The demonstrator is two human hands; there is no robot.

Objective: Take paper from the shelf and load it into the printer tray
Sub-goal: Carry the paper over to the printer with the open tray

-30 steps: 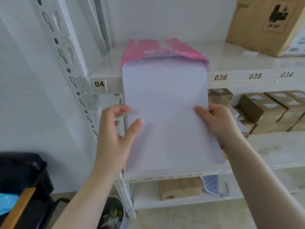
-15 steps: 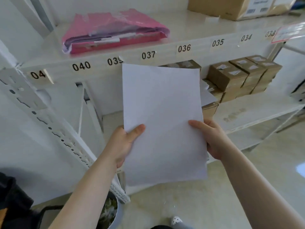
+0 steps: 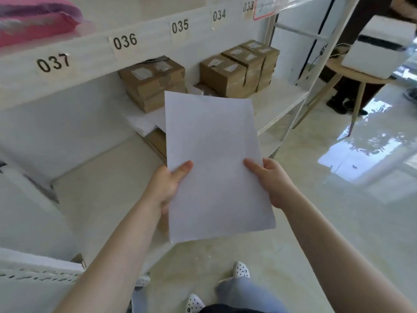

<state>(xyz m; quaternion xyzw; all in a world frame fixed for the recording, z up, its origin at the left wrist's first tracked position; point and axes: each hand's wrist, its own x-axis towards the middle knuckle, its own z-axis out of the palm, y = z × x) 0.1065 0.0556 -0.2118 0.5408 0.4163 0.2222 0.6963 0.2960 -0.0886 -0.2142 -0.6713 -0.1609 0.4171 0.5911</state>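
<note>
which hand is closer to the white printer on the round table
Right. The right hand holds the paper on the printer's side; the left hand holds the far edge.

Both forearms bare, no sleeves, no rings or watch visible. Light blue-grey trousers (image 3: 246, 292). White slippers (image 3: 241, 268) with black dots (second one lower left).

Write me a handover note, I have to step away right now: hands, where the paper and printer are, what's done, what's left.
Left hand: grip on the left edge of the white paper, thumb on top.
Right hand: grip on the right edge, thumb on top.
Paper: held out in mid-air over the floor, clear of the shelf.
Pink paper pack: on the top shelf, upper left.
White printer: on the round table, far right.
Done: paper taken.
Left: carry it over and load the tray; the tray cannot be made out here.
</note>
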